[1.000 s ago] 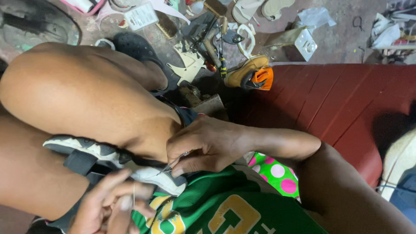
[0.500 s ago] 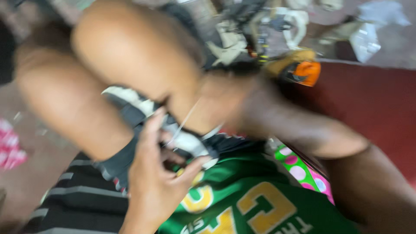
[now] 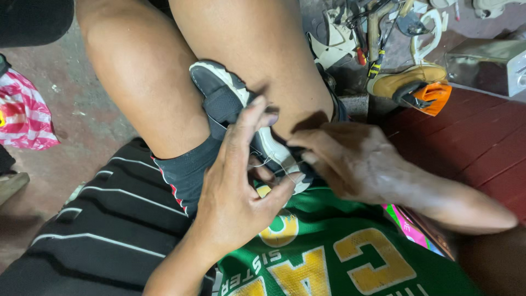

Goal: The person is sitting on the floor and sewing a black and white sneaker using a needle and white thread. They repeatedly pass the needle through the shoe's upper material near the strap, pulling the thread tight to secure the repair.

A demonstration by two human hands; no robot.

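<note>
Against the blurred, tilted picture of half a second ago, the view is now sharp and steadier: the knees fill the upper middle of the frame instead of the upper left, and the orange-tipped tool has slid from the upper right corner region to the right edge of the upper part. The dark sneaker with a white sole (image 3: 230, 101) sits in the centre of the frame, wedged between the two bare thighs, its toe pointing to the upper left. The left hand (image 3: 235, 186) comes up from the lower middle and lies over the sneaker's near end, fingers loosely spread and slightly curled, the fingertips touching the dark upper while the thumb presses against the white sole edge; a thin pale thread (image 3: 268, 163) runs just beside the thumb. The right hand (image 3: 350, 159) reaches in from the right, its fingers drawn together and bent down onto the heel of the sneaker, touching it; whether it pinches the thread or a needle cannot be told. Below both hands lies the green jersey (image 3: 339, 246). In the upper right, on the floor, lie the orange-tipped tool (image 3: 422, 93) and scattered white shoe parts (image 3: 334, 41); a pink-and-white striped bag (image 3: 24, 118) lies at the left edge.
</note>
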